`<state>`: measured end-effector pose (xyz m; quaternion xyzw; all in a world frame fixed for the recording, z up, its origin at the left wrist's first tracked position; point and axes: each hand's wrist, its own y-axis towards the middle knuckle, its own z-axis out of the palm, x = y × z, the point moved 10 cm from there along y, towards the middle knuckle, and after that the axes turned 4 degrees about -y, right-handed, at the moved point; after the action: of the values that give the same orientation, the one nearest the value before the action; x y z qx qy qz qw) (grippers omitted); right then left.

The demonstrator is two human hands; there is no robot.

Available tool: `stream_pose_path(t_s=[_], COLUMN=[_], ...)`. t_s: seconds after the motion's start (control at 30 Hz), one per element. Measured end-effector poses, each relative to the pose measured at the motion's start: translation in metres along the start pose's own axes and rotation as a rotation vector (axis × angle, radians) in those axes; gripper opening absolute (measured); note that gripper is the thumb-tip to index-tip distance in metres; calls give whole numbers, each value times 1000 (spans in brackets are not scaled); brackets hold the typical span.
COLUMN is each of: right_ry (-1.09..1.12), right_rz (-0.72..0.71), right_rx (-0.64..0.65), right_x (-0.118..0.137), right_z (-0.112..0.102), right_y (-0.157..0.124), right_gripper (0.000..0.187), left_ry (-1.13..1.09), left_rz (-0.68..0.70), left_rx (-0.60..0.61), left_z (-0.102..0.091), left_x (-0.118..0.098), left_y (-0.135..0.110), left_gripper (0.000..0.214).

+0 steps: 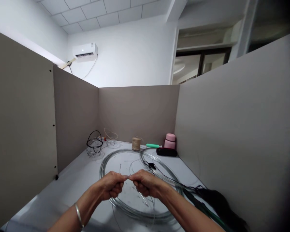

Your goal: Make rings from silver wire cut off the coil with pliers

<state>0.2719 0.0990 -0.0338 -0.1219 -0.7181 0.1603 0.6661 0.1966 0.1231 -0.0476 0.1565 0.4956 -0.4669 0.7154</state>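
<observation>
White desk (70, 190), grey partitions (137, 112). I see both fists clenched, pinching a short wire (128, 176): 3 o'clock of left hand (110, 187), 9 o'clock of right hand (146, 183), coil (103, 166) underneath.

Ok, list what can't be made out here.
Head view: whatever the left hand and right hand pinch between them is hidden by curled fingers.
Head view: the dark bundle at lower right is blurred and runs off the bottom edge.
Head view: the pink jar at the back is too small to read any label.
</observation>
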Motion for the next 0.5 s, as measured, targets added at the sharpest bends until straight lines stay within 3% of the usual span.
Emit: stream_pose_path(t_s=[0.23, 0.37, 0.5], right_ry=[330, 442, 460], right_rz=[-198, -298, -303], right_rx=[-96, -129, -95], right_x=[-3, -5, -1], right_z=[-24, -30, -27], right_y=[-11, -12, -12], right_gripper=[17, 11, 14], left_ry=[-345, -452, -439], left_rz=[182, 232, 151], left_rx=[-110, -103, -50], left_z=[-38, -39, -32], left_x=[-22, -16, -4], left_y=[10, 9, 6], left_gripper=[44, 38, 27])
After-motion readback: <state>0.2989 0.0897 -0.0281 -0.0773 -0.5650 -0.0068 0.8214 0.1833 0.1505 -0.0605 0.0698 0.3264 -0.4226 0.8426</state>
